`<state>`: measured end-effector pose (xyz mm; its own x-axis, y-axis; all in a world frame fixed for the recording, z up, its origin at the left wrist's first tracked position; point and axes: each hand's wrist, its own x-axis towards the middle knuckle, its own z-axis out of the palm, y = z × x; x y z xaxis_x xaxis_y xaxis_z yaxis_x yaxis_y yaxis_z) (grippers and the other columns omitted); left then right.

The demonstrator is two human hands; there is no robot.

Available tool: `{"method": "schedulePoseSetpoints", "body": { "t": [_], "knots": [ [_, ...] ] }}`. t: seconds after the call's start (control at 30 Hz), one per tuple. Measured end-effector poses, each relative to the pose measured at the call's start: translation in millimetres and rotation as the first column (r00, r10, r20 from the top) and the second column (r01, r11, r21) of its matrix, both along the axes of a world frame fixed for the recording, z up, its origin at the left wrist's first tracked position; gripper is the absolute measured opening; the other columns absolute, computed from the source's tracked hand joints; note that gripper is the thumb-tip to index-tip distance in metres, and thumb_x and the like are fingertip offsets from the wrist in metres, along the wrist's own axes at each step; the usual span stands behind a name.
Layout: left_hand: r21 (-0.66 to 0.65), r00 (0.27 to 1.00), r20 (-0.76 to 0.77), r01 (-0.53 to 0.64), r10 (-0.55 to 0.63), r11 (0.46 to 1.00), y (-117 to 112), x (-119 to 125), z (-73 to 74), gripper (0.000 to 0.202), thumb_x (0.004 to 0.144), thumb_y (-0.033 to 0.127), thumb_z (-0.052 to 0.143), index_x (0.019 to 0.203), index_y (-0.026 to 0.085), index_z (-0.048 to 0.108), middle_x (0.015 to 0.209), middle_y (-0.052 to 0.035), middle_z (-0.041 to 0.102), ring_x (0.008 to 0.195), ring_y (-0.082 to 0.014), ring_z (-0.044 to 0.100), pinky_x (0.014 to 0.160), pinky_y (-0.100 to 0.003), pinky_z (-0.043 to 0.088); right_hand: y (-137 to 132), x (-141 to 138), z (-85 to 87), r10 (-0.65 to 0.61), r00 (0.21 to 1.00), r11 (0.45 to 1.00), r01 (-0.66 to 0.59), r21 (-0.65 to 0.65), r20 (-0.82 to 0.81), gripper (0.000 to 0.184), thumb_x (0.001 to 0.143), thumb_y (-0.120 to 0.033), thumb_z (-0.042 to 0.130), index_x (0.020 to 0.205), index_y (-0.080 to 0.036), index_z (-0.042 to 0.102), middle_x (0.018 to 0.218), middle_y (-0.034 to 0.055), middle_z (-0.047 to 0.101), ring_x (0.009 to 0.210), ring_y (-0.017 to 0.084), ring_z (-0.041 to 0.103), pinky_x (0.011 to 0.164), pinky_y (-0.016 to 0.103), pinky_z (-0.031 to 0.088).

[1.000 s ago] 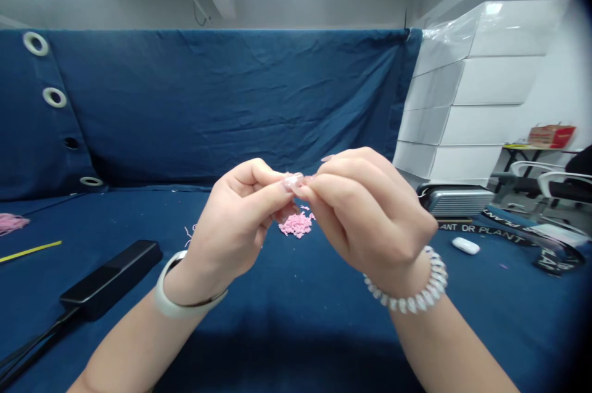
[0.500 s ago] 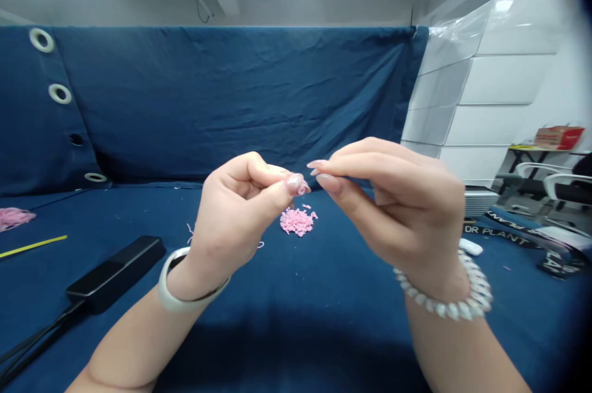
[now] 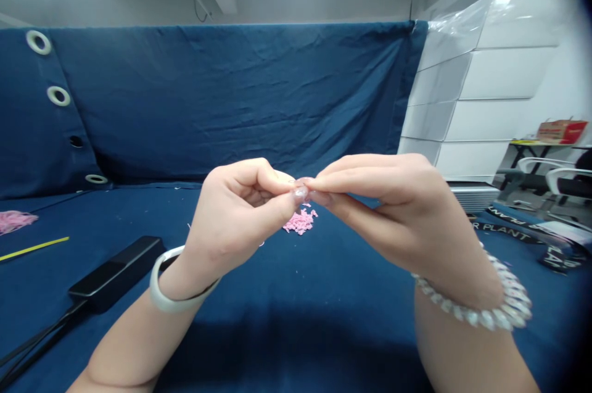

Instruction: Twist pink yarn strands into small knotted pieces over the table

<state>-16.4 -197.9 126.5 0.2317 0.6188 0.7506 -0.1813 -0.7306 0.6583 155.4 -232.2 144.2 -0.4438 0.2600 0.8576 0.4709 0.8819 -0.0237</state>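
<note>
My left hand (image 3: 234, 220), with a pale bangle at the wrist, is closed with thumb and index finger pinched around a small pink looped piece, now covered by the fingertips. From the other side my right hand (image 3: 393, 211), wearing a clear coiled band, meets it. Its thumb and fingers are pressed together at the same spot, and what lies between them is hidden. Both hands are raised above the blue cloth. Behind and just below the fingertips lies a pile of small pink pieces (image 3: 300, 223), partly covered by the left thumb.
On the left of the blue cloth (image 3: 277, 331) lie a black power adapter (image 3: 118, 273) with cables, a yellow strip (image 3: 34, 248) and a bundle of pink strands (image 3: 16, 221). Black lettered straps (image 3: 513, 231) lie to the right, near stacked white boxes (image 3: 481, 121).
My right hand has moved left and slightly down, closing the gap, so its fingertips now touch those of my left hand. The pink piece has become hidden between them.
</note>
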Motion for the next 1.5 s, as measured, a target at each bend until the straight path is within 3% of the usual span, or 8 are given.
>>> {"method": "schedulePoseSetpoints", "body": {
  "t": [0.17,0.5,0.87,1.23,1.37,1.5],
  "knots": [
    [-0.025,0.998,-0.057,-0.023,0.021,0.999,2,-4,0.5,0.012,0.068,0.015,0.073,0.060,0.017,0.064,0.062,-0.0016,0.068,0.059,-0.0144,0.064,0.052,-0.022,0.051,0,1,0.3,-0.024,1.000,1.000,0.025,-0.019,0.019,0.018,0.082,-0.009,0.058,0.082,-0.023,0.069,0.073,-0.0009,0.069,0.064,0.011,0.062,0.055,0.023,0.049],
    [-0.057,0.989,-0.133,0.053,-0.060,0.997,3,-6,-0.7,0.010,0.070,0.012,0.071,0.064,0.017,0.066,0.065,-0.0001,0.070,0.056,-0.0115,0.064,0.048,-0.017,0.050,-3,4,1.8,-0.045,0.997,0.990,0.053,-0.128,0.066,0.015,0.082,-0.012,0.057,0.080,-0.021,0.069,0.074,0.0015,0.070,0.066,0.013,0.063,0.059,0.025,0.050],
    [-0.105,0.985,-0.124,0.105,-0.118,0.989,3,-7,5.7,0.014,0.069,0.005,0.071,0.062,0.016,0.065,0.066,0.0014,0.071,0.059,-0.0104,0.067,0.054,-0.014,0.054,-1,2,0.4,-0.061,0.997,0.996,0.064,-0.064,0.043,0.017,0.079,-0.009,0.059,0.078,-0.023,0.069,0.072,-0.0007,0.070,0.063,0.013,0.063,0.056,0.024,0.050],
    [-0.128,0.970,-0.236,0.031,-0.061,0.991,-1,-10,7.9,0.011,0.067,0.008,0.073,0.064,0.017,0.067,0.065,0.0011,0.071,0.060,-0.0116,0.067,0.051,-0.013,0.052,-3,1,0.1,-0.131,0.987,0.991,0.133,-0.015,0.095,0.018,0.077,-0.007,0.060,0.073,-0.022,0.069,0.067,-0.0033,0.070,0.057,0.011,0.061,0.054,0.023,0.048],
    [-0.129,0.955,-0.296,-0.019,-0.020,0.991,0,-12,12.3,0.005,0.071,0.015,0.071,0.067,0.018,0.069,0.060,0.0010,0.069,0.056,-0.0113,0.065,0.049,-0.014,0.051,-2,-1,-1.9,-0.229,0.965,0.973,0.223,0.058,0.129,0.016,0.083,-0.016,0.058,0.072,-0.022,0.068,0.068,-0.0026,0.069,0.058,0.011,0.061,0.054,0.023,0.046],
    [-0.157,0.956,-0.295,-0.060,0.012,0.986,3,-14,15.4,0.011,0.078,0.024,0.065,0.070,0.016,0.068,0.065,-0.0022,0.069,0.060,-0.0127,0.066,0.051,-0.016,0.051,2,-7,-6.1,-0.416,0.900,0.902,0.391,0.183,0.129,0.021,0.088,-0.021,0.052,0.076,-0.017,0.068,0.071,0.0029,0.067,0.062,0.014,0.060,0.055,0.025,0.043]
  ]
}}
